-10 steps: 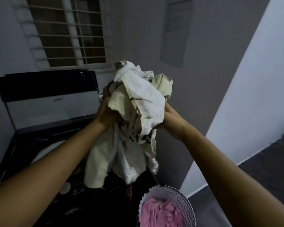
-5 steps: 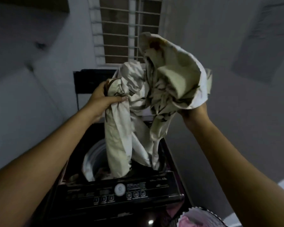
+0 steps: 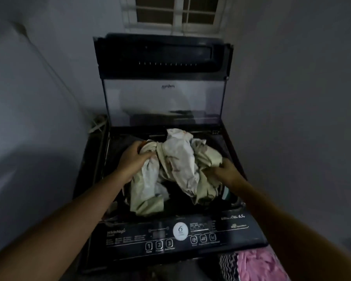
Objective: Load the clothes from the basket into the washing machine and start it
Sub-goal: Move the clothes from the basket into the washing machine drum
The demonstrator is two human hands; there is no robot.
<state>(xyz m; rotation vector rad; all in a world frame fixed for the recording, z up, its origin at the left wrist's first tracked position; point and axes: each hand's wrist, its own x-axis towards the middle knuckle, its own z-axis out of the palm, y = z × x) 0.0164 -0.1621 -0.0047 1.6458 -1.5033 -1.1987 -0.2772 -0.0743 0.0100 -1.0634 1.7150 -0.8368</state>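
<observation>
Between the two hands, pale clothes (image 3: 178, 159) sag in a bundle into the open tub of the washing machine (image 3: 130, 234). The left hand (image 3: 133, 159) grips one bunched end and the right hand (image 3: 225, 171) clutches the folds at the other. Beyond the hands the lid (image 3: 162, 102) stands raised, and below the right forearm the basket (image 3: 228, 264) holds pink clothes (image 3: 259, 264).

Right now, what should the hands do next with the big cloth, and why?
Probably press it down and let go. The left hand and right hand both grip the pale cloth, which bulges above the washing machine's open top, and pink clothes wait in the basket.
</observation>
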